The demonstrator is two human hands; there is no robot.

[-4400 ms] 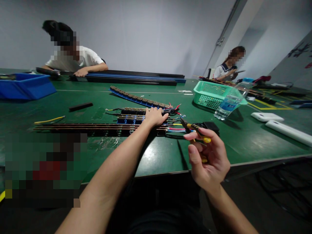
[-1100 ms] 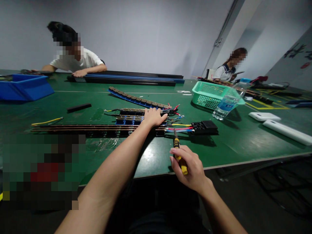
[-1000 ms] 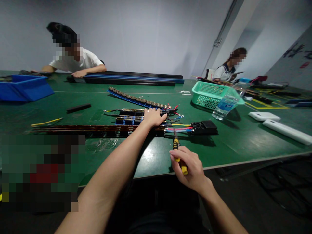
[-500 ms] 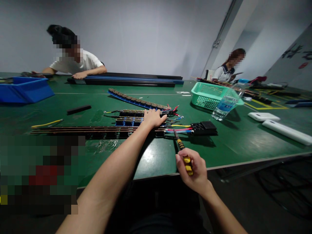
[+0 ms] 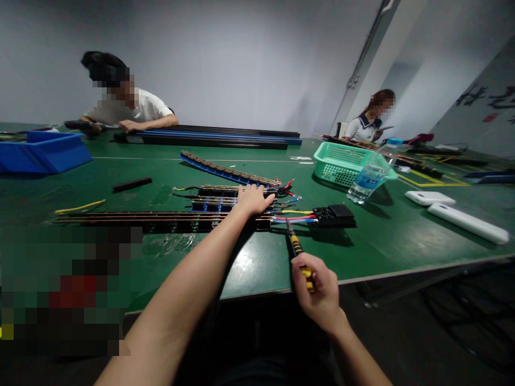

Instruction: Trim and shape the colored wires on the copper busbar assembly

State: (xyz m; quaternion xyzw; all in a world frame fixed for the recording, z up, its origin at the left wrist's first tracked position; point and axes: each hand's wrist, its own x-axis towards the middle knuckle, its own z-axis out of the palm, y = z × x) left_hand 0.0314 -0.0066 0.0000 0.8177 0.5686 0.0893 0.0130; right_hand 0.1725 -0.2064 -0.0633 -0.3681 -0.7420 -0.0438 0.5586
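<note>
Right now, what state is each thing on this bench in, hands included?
Left hand: spread, resting on the strips.
Right hand: closed around the pliers.
Pliers: held, nose toward the colored wires; contact unclear.
Black connector: wired.
Water bottle: capped, standing.
Green basket: open-topped, contents unclear.
Blue bin: open-topped.
Yellow wire: lying apart.

A hand could pass over the green tabletop [image 5: 386,241] between the black connector block [image 5: 335,215] and the long white case [image 5: 469,223]. Beyond, the bottle [image 5: 365,182] and green basket [image 5: 341,161] obstruct; the left forearm [image 5: 189,284] and pliers [image 5: 296,245] flank another opening.
</note>
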